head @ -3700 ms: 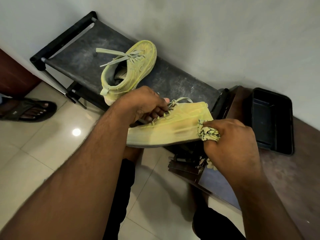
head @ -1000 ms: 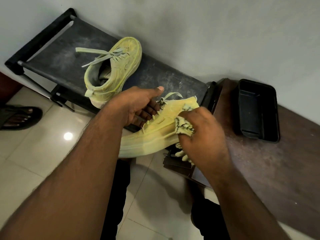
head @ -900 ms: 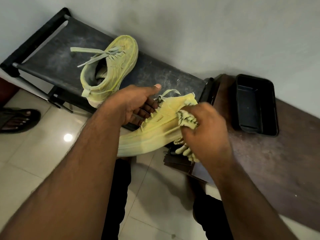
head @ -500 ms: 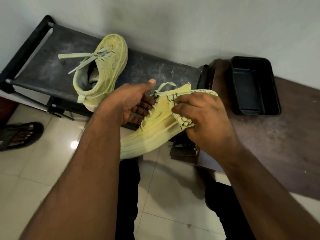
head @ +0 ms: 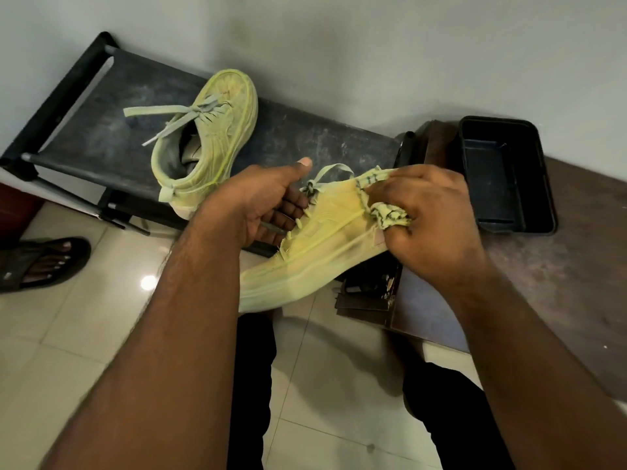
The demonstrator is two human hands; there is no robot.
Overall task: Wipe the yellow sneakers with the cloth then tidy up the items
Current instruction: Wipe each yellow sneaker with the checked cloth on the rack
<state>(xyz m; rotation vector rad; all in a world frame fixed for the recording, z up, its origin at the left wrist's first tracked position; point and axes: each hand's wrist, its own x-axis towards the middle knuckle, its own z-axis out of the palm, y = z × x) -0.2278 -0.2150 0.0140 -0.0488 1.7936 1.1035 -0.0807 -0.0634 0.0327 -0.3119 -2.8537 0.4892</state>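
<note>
The left hand point(head: 261, 205) holds one yellow sneaker point(head: 315, 245) in the air, over the floor and in front of the table point(head: 549, 286). Its fingers point(head: 288, 212) are curled inside the opening of the shoe, beside the laces, and the thumb stands free above. The right hand point(head: 431, 225) has its fingers closed around a bunched cloth point(head: 390, 215) and presses it on the upper side of the shoe near the toe end, so the cloth is between these fingers and the shoe.

I judge the step in hand is wiping this sneaker. To do it well, the left fingers should keep a firm hold inside, so that the shoe does not turn when the cloth pushes. The cloth should go in long strokes along the side and then down over the sole edge, which lies just below the right fingers and looks a little grey. It helps to turn a fresh part of the cloth outward when one part becomes dirty.

The second sneaker point(head: 207, 144) rests on the dark rack point(head: 101, 137), beyond the left fingers and well apart from them. A black tray point(head: 539, 184) stands on the table just beyond the right fingers; it could receive the cloth later.
</note>
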